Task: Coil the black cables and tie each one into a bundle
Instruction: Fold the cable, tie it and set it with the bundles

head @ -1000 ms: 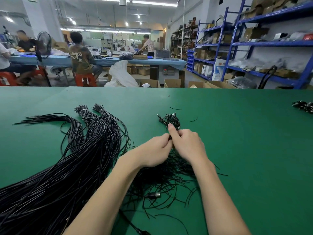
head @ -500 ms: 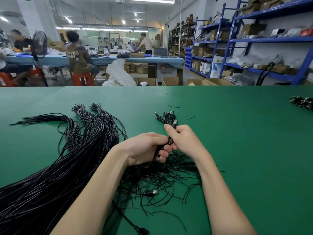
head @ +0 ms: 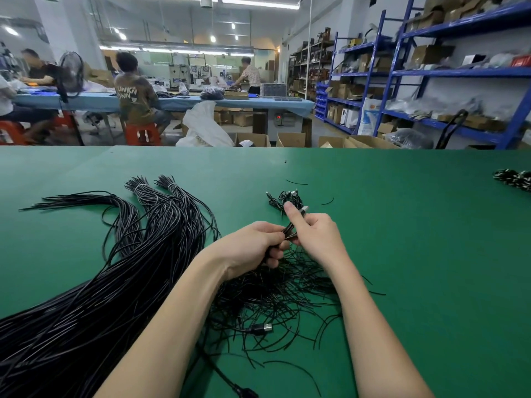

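Right now both hands meet over the table's middle, w/ one small coiled black cable [head: 290,231] between them. Left hand [head: 253,245] has fingers curled round the coil, thumb pressed on top; prob. clamping the loops so they don't spring apart. Right hand [head: 314,235] pinches the upper part, index finger sticking out straight toward the far side, other fingers folded in. A metal plug end [head: 304,208] pokes out past the right knuckles, so the tail is free for wrapping; I judge this is the tie-off stage, not the winding.

Directly under the hands lies a messy pile of thin black ties [head: 275,294], close by so one can be grabbed w/o reaching. A loose USB plug [head: 263,328] lies in it. Beyond the fingertips sits a small heap of finished bundles [head: 284,198], dropped just past the work spot. Left of the arms, a big sheaf of uncoiled black cables [head: 115,271] fans across the green table [head: 416,254]. More bundles [head: 514,179] lie at far right edge.
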Tool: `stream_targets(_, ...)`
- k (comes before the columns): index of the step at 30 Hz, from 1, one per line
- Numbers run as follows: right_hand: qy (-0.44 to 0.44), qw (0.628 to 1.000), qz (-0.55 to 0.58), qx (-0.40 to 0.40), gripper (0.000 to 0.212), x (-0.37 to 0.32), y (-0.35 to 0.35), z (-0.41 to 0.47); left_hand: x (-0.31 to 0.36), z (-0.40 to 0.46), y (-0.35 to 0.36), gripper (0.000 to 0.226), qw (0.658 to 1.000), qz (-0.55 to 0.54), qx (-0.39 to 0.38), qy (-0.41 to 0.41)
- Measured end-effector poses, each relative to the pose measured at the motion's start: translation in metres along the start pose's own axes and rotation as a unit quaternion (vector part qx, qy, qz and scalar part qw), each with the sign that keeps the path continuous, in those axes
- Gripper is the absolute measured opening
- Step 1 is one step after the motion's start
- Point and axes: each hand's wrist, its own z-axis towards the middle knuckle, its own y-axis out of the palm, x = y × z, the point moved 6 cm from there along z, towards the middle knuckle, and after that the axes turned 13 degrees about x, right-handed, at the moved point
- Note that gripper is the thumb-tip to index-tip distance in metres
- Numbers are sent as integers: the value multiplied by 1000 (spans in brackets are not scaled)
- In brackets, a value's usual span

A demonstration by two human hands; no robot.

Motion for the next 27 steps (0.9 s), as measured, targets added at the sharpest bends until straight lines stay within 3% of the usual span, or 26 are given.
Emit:
stream_targets(3,44,995,3,-90,66,9,-7,0,-4,10,-21,31,993,-59,98,0)
stream_targets(7,-36,952,-220,-209,18,25,-6,-9,-15,19,-41,35,958,-233,160,-41)
stream_targets(9,-24,936,-249,-247,13,28,1,-17,-21,20,-41,37,943,-287,157,-67)
stream_targets(15,-18,934,-285,-213,8,24,-3,-16,-30,23,-42,19,938,-294,165,-83)
stream_targets(19,-16,939,-265,-219,6,21,-5,-15,-31,25,-41,20,946,-271,164,-71)
stream_targets(23,-40,954,-241,-175,9,16,-17,-8,-34,25,-43,23,945,-268,175,-75)
stream_targets(25,-40,975,-173,-136,8,13,-25,-4,-35,26,-43,25,943,-270,181,-75)
stream_targets(27,-6,993,-33,-117,6,8,-27,-5,-37,25,-43,28,940,-270,193,-74)
